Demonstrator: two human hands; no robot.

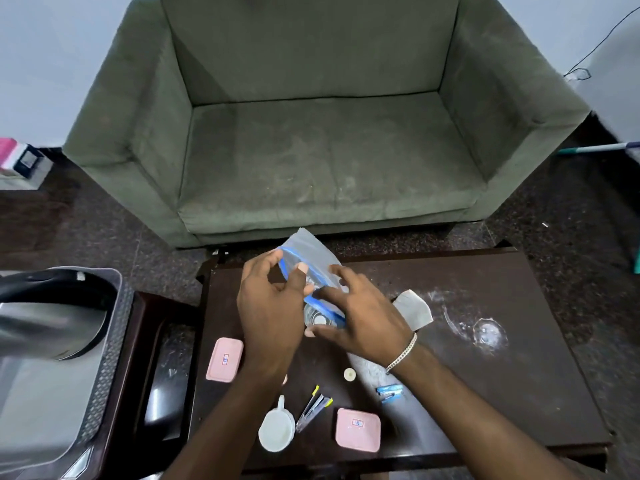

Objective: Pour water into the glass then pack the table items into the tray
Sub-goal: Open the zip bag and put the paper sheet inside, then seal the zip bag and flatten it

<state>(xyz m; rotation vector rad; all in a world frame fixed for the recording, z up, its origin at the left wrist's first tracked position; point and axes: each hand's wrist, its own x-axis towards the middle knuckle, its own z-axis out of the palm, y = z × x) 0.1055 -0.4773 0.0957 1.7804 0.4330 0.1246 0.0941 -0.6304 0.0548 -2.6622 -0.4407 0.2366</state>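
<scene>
Both my hands hold a clear zip bag (308, 252) with a blue seal strip above the dark wooden table (519, 393). My left hand (268, 306) pinches the bag's mouth at the left. My right hand (363, 313) grips its lower right side. A clear glass (320, 318) shows through the bag's open mouth, between my hands. A grey tray (104, 358) sits at the left on a lower stand, with a dark-handled metal kettle (45, 323) in it.
On the table lie two pink lidded boxes (224, 359) (357, 429), a white measuring cup (277, 429), a bundle of yellow-tipped sticks (313, 408), a small cream cap (349, 374), blue clips (390, 392), a folded paper (414, 308) and a wet patch (488, 332). A green sofa (311, 116) stands behind.
</scene>
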